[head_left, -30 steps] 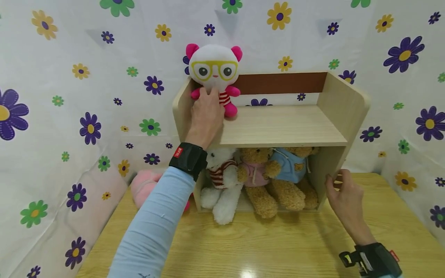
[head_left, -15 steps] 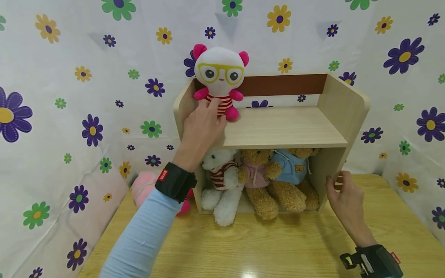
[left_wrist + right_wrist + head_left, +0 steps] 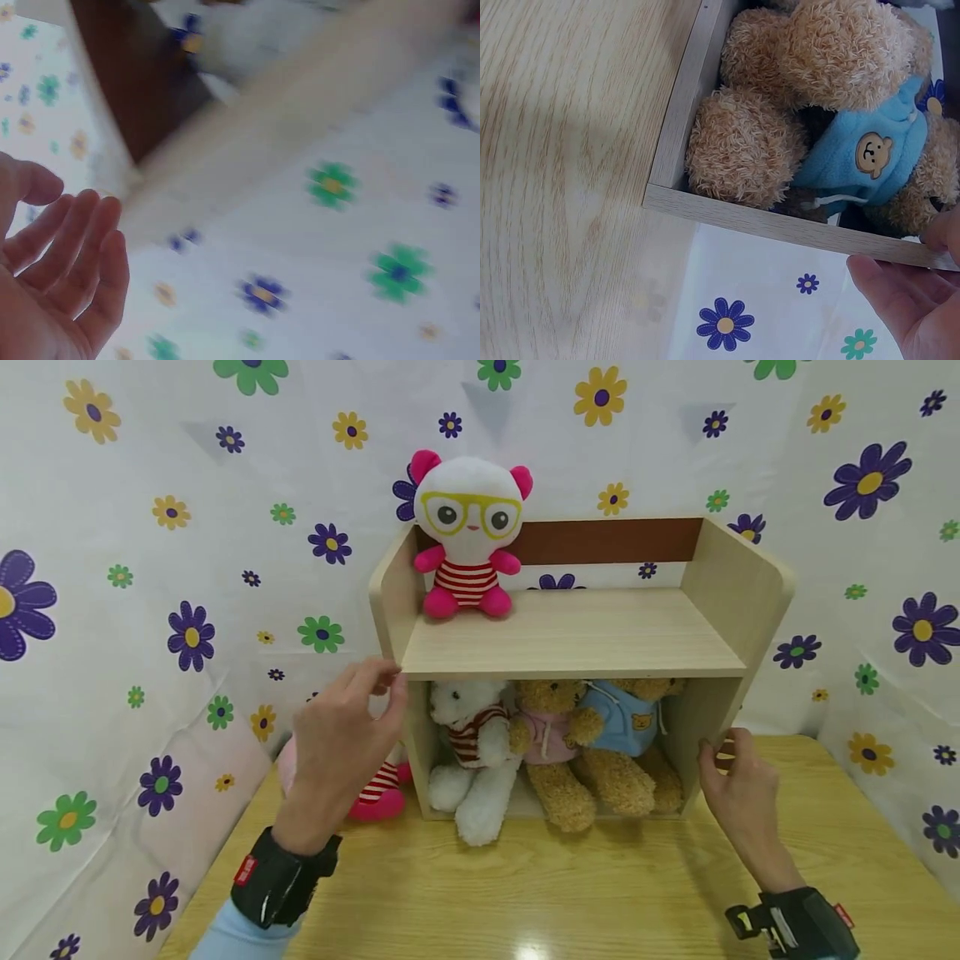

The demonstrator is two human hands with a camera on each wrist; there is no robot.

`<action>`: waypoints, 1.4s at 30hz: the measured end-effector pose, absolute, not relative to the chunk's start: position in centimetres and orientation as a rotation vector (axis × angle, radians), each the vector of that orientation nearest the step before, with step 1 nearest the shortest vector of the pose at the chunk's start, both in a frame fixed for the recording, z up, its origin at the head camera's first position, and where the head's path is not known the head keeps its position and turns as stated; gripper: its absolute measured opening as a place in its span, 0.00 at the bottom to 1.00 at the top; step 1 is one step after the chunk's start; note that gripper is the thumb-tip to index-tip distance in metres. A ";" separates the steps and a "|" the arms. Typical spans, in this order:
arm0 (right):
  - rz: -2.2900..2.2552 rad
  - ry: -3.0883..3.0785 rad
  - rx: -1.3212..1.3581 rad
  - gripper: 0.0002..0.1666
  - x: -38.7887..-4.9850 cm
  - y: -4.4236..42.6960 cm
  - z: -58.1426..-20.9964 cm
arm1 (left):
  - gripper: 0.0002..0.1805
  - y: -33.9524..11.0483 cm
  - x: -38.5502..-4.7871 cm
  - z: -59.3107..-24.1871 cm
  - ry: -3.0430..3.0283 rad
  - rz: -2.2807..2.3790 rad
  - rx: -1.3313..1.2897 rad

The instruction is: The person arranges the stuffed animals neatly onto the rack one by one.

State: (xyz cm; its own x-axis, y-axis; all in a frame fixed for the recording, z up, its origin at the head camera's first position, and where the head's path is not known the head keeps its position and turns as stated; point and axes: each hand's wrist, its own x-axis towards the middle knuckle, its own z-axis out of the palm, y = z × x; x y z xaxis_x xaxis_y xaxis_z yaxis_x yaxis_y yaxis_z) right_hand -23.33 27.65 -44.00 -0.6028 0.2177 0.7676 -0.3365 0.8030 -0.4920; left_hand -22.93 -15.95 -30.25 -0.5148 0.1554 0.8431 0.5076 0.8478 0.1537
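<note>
A white plush toy (image 3: 467,578) with pink ears, yellow glasses and a striped body sits upright at the left end of the upper board of a two-tier wooden shelf (image 3: 600,635). My left hand (image 3: 337,743) hovers by the shelf's left side, holding nothing; the left wrist view shows its fingers (image 3: 75,255) loosely bent. With my right hand (image 3: 746,806) I pinch the right side panel, thumb on one face and fingers on the other, as the right wrist view shows. Behind that panel sits a brown teddy bear (image 3: 742,146) in a blue hoodie (image 3: 618,718).
Also in the lower compartment are a white plush bear (image 3: 480,810) in a striped scarf and a brown bear in a pink hoodie (image 3: 551,735). Behind my left hand a pink plush toy (image 3: 378,806) lies on the wooden table (image 3: 525,893). A flowered cloth (image 3: 225,568) hangs behind.
My left hand has let go of the white plush toy and drawn back down and left to the shelf's side edge. The toy stays on the upper board. My right hand holds its place.
</note>
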 end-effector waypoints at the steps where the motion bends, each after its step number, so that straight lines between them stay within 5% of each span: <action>1: 0.770 -2.079 0.090 0.11 -23.3 27.6 -44.0 | 0.09 -17.1 -22.8 -31.1 -2.107 -0.486 -0.447; 12: 0.779 -2.077 0.087 0.11 -23.4 27.7 -44.0 | 0.18 -27.5 -23.5 -39.1 -2.596 -0.513 0.026; 25: 0.796 -2.079 0.085 0.11 -23.3 27.5 -44.2 | 0.46 -28.7 -25.2 -41.6 -2.907 -0.711 0.267; 36: 0.792 -2.090 0.057 0.10 -23.2 27.4 -44.2 | 0.32 -28.9 -25.7 -42.2 -2.830 -0.925 0.311; 42: 0.800 -2.085 0.062 0.11 -23.2 27.4 -44.3 | 0.31 -30.4 -25.3 -42.0 -2.660 -1.620 0.330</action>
